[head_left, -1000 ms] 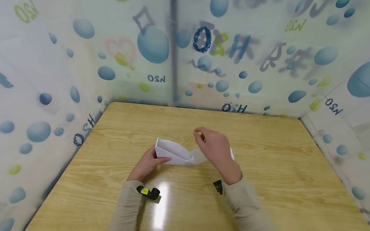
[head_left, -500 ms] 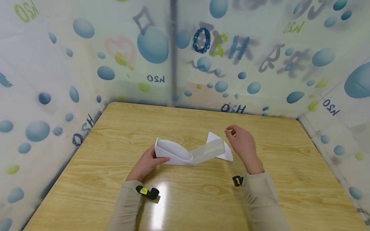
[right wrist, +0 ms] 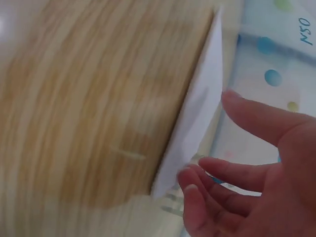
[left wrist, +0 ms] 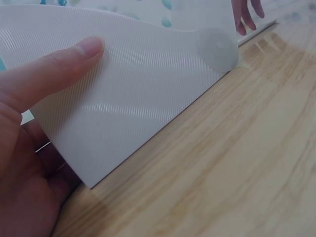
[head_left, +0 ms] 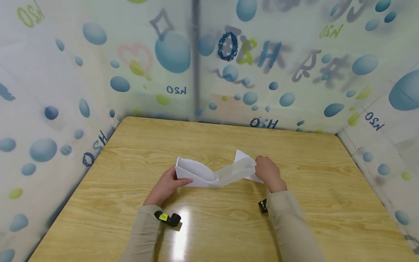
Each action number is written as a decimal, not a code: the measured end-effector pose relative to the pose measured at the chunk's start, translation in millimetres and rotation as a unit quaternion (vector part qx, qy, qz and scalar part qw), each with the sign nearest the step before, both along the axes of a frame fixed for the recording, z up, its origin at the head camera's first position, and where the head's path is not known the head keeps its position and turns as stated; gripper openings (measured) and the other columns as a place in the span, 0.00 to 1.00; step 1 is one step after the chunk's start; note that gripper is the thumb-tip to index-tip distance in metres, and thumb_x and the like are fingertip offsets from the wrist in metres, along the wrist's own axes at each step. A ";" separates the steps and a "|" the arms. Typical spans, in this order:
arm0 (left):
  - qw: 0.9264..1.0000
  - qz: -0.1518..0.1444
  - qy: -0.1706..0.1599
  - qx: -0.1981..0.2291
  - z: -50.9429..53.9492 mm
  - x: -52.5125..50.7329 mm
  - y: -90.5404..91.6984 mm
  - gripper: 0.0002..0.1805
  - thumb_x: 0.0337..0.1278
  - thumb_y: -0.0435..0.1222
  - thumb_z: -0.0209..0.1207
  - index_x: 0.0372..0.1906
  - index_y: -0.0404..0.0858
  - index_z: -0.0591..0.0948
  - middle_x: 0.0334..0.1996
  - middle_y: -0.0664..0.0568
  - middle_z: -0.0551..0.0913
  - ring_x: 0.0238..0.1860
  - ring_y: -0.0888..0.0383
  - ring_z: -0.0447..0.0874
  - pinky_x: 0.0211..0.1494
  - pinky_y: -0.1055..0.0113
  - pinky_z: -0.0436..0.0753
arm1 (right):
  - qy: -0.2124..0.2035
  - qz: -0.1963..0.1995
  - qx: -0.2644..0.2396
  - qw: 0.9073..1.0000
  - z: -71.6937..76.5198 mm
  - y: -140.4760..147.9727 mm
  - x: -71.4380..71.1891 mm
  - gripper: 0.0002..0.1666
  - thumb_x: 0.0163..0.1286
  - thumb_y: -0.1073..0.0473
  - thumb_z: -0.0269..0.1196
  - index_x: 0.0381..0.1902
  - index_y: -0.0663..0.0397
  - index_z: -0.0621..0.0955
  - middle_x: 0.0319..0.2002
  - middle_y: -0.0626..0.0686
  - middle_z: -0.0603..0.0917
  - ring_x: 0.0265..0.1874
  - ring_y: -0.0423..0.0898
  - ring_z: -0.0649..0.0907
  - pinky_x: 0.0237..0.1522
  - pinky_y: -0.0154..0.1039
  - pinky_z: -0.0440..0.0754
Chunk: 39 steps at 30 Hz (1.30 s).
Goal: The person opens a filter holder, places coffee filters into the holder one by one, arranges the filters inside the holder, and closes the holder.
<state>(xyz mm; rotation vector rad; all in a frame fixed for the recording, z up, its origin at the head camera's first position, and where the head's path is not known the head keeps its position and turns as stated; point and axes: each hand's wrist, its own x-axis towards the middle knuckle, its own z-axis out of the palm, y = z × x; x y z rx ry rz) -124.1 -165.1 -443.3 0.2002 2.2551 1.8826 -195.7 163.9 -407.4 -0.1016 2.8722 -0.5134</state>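
Observation:
A white, finely ribbed, open-topped case lies on the table in the head view. From its right end a translucent flap reaches out to the right. My left hand grips the case's left end; in the left wrist view the thumb presses the ribbed side and the other fingers lie behind. Behind the flap is a flat white pointed piece, also a white piece in the right wrist view. My right hand is beside the flap's far end, thumb and fingers apart, close to the white piece.
The wooden table carries these things near its middle. A curtain printed with bubbles and letters hangs around its back and sides. Small black cameras are strapped at both wrists.
My right hand moved right, away from over the flap, uncovering the white piece; then it came back left and down to the flap's end. The left hand and case stayed still.

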 end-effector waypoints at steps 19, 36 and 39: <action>1.000 -0.005 0.008 0.008 1.5 -0.2 0.5 0.24 0.45 0.39 0.66 0.50 0.42 0.72 0.44 0.50 0.78 0.45 0.55 0.75 0.47 0.61 0.73 | -0.032 -0.045 -0.067 0.996 -17.2 15.7 -10.3 0.25 0.59 0.55 0.59 0.49 0.67 0.69 0.45 0.64 0.76 0.38 0.55 0.75 0.40 0.48 0.72; 1.000 -0.003 0.007 0.013 1.4 1.2 0.1 0.24 0.45 0.38 0.66 0.50 0.41 0.72 0.44 0.50 0.78 0.45 0.55 0.75 0.47 0.61 0.73 | 0.036 -0.025 -0.061 0.997 -11.2 20.4 -8.9 0.20 0.59 0.60 0.62 0.47 0.66 0.76 0.40 0.61 0.79 0.36 0.54 0.77 0.37 0.47 0.73; 1.000 -0.005 0.007 0.020 0.3 0.7 0.1 0.24 0.45 0.38 0.66 0.51 0.41 0.72 0.44 0.49 0.78 0.46 0.54 0.75 0.47 0.61 0.73 | 0.036 -0.034 -0.041 0.998 -9.3 19.6 -9.5 0.16 0.62 0.58 0.59 0.44 0.64 0.79 0.37 0.59 0.81 0.32 0.52 0.77 0.32 0.44 0.73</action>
